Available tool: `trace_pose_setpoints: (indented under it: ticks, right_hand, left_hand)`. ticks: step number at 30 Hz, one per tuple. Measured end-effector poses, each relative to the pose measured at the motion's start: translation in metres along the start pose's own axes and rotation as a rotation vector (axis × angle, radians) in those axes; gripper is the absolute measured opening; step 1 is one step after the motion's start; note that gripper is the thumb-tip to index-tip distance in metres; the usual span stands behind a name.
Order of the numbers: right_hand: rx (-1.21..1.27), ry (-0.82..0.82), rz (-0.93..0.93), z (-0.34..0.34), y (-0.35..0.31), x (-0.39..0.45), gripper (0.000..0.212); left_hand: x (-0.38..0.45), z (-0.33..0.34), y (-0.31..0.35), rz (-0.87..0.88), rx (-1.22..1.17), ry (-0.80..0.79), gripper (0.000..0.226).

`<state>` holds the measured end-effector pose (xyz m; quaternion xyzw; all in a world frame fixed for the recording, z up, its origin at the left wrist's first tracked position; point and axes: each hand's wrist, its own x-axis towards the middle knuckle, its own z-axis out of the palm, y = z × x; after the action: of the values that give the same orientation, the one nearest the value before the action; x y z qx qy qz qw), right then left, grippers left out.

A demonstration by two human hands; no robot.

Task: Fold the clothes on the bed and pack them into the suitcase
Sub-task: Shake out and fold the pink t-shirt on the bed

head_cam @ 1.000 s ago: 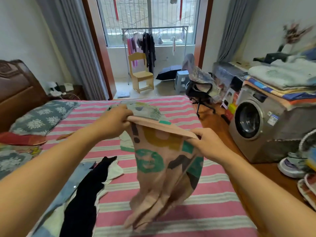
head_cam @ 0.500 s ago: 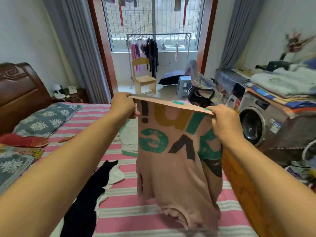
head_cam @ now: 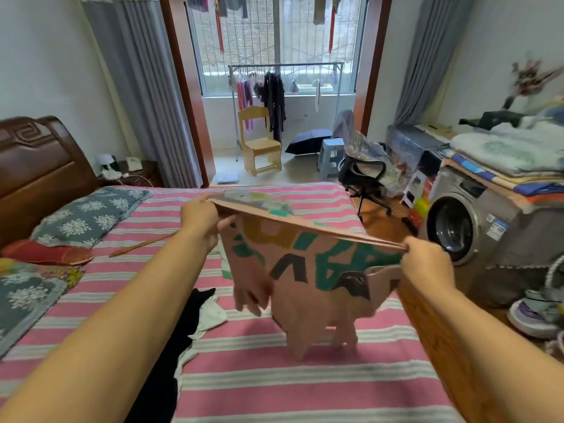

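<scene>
A pink shirt (head_cam: 308,288) with green, black and mustard print hangs in the air above the bed (head_cam: 274,377), which has a pink-and-white striped sheet. My left hand (head_cam: 203,219) grips its top edge at the left, and my right hand (head_cam: 427,261) grips the same edge at the right, so the edge is stretched taut between them. The shirt's lower part touches the sheet. A black garment (head_cam: 180,340) and a white one (head_cam: 210,315) lie on the bed near my left forearm. No suitcase is in view.
Grey patterned pillows (head_cam: 88,215) and a wooden headboard (head_cam: 36,166) are at the left. The bed's wooden side rail (head_cam: 433,340) runs along the right, with a washing machine (head_cam: 470,236) stacked with folded linen beyond it. An office chair (head_cam: 363,175) stands past the bed's far corner.
My hands have drawn further apart and dropped lower, tilting the shirt's top edge flatter. The shirt's bottom has come down onto the sheet.
</scene>
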<state>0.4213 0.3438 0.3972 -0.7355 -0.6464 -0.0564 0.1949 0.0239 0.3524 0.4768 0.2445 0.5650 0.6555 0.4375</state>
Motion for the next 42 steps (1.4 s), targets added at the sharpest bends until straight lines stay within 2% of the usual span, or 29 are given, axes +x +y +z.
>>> trace_pose_setpoints:
  ticks: [1, 2, 4, 5, 6, 7, 8, 10, 11, 12, 14, 15, 17, 18, 20, 22, 24, 27, 33, 35, 37, 39, 42]
  right_hand:
    - [-0.03, -0.134, 0.029, 0.006, 0.008, -0.011, 0.015]
    - [-0.09, -0.359, -0.013, 0.011, 0.011, -0.022, 0.018]
    - [-0.258, -0.924, -0.216, 0.014, 0.0, -0.047, 0.02]
    - [-0.314, -1.129, -0.293, 0.008, -0.013, -0.055, 0.028]
    - [-0.291, -1.232, -0.346, -0.003, -0.03, -0.059, 0.037]
    - [-0.173, -1.199, -0.408, -0.013, -0.048, -0.058, 0.042]
    - [0.052, -1.055, -0.437, -0.027, -0.067, -0.056, 0.042]
    - [0.663, -0.747, -0.348, -0.053, -0.105, -0.052, 0.042]
    - [0.878, -0.656, -0.334, -0.065, -0.122, -0.053, 0.047]
    - [0.966, -0.614, -0.354, -0.073, -0.135, -0.055, 0.053]
    - [0.91, -0.556, -0.431, -0.069, -0.15, -0.061, 0.058]
    - [0.869, -0.502, -0.428, -0.064, -0.152, -0.063, 0.052]
    - [0.937, -0.432, -0.334, -0.054, -0.148, -0.066, 0.028]
    - [1.018, -0.449, -0.276, -0.05, -0.145, -0.067, 0.018]
    - [1.131, -0.508, -0.203, -0.046, -0.14, -0.073, 0.016]
    - [1.233, -0.605, -0.164, -0.047, -0.138, -0.078, 0.02]
    - [1.307, -0.698, -0.132, -0.049, -0.139, -0.081, 0.018]
    - [1.295, -0.681, -0.096, -0.049, -0.141, -0.081, 0.012]
    - [0.774, -0.468, -0.266, -0.047, -0.147, -0.087, 0.011]
    - [0.738, -0.434, -0.257, -0.049, -0.148, -0.086, 0.011]
    - [0.891, -0.403, -0.175, -0.05, -0.149, -0.083, 0.012]
    - [1.192, -0.41, -0.017, -0.056, -0.153, -0.077, 0.012]
    - [1.417, -0.362, 0.177, -0.07, -0.163, -0.066, 0.01]
  left_hand:
    - [0.002, -0.011, -0.005, 0.02, 0.023, -0.007, 0.031]
    - [0.003, -0.019, -0.009, 0.038, 0.06, -0.033, 0.029]
    - [-0.002, -0.026, -0.013, 0.051, 0.123, -0.143, 0.026]
    - [-0.007, -0.023, -0.013, 0.038, 0.151, -0.225, 0.024]
    - [-0.016, -0.016, -0.012, 0.018, 0.192, -0.32, 0.024]
    - [-0.025, -0.008, -0.012, -0.008, 0.243, -0.41, 0.024]
    - [-0.038, 0.003, -0.01, -0.032, 0.312, -0.486, 0.023]
    - [-0.062, 0.022, -0.01, -0.027, 0.523, -0.585, 0.017]
    - [-0.072, 0.029, -0.012, 0.041, 0.691, -0.61, 0.014]
    - [-0.08, 0.034, -0.012, 0.138, 0.879, -0.624, 0.014]
    - [-0.09, 0.038, -0.013, 0.249, 1.12, -0.655, 0.015]
    - [-0.091, 0.037, -0.014, 0.214, 1.12, -0.696, 0.013]
    - [-0.091, 0.028, -0.015, 0.081, 0.996, -0.807, 0.015]
    - [-0.092, 0.022, -0.014, 0.01, 0.934, -0.87, 0.019]
    - [-0.093, 0.01, -0.015, -0.086, 0.826, -0.983, 0.026]
    - [-0.095, 0.002, -0.021, -0.102, 0.739, -1.016, 0.026]
    - [-0.097, -0.002, -0.028, -0.106, 0.647, -0.994, 0.019]
    - [-0.101, -0.006, -0.038, -0.082, 0.571, -0.908, 0.016]
    - [-0.115, -0.01, -0.049, 0.17, 0.805, -0.748, 0.021]
    - [-0.121, -0.008, -0.054, 0.181, 0.695, -0.697, 0.011]
    - [-0.13, -0.004, -0.064, 0.09, 0.441, -0.63, 0.005]
    - [-0.141, -0.001, -0.081, 0.019, 0.234, -0.571, 0.015]
    - [-0.151, 0.005, -0.11, 0.145, 0.347, -0.551, 0.027]
